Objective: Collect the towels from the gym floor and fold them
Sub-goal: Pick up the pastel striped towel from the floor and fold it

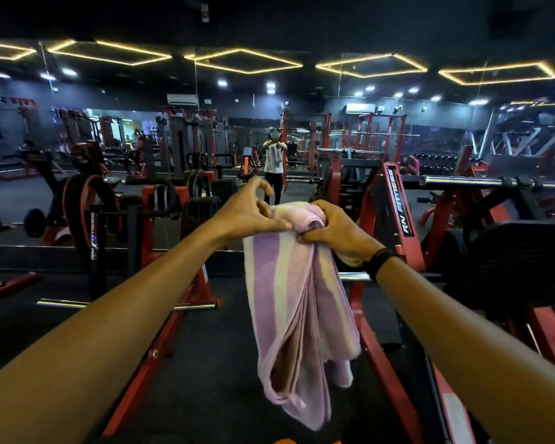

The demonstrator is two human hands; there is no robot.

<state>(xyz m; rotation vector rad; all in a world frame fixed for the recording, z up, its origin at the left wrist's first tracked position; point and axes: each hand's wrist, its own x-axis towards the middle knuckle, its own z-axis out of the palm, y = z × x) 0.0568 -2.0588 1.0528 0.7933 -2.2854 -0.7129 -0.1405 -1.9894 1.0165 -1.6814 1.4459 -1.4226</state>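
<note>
The towel [297, 302], striped lilac, pink and pale yellow, hangs in the air in front of the person, its long axis running straight down from the hands toward the floor [205, 373]. Its stripes run lengthwise, top to bottom. It is doubled over in loose layers; the top is bunched into a rounded roll and the bottom ends in uneven folds and a loose corner that hang free above the dark floor, touching nothing that can be seen.

The right hand [337, 233] has its grip clenched on the bunched top of the towel, fingers curled round the cloth, with a black band [380, 262] on the wrist. The left hand [253, 213] pinches the top edge just beside it between thumb and a finger, the other fingers spread and lifted off the cloth. Both arms reach forward and meet at the top of the towel.

Below and behind the towel stands a red machine frame [388, 203] with chrome bars, close on the right side and under the hanging cloth. To the left is a strip of open dark floor between red frame legs. Farther out a mirror wall [173, 149] shows weight plates, racks and the person's reflection [273, 161]; gold hexagon lights [244, 60] line the ceiling.
</note>
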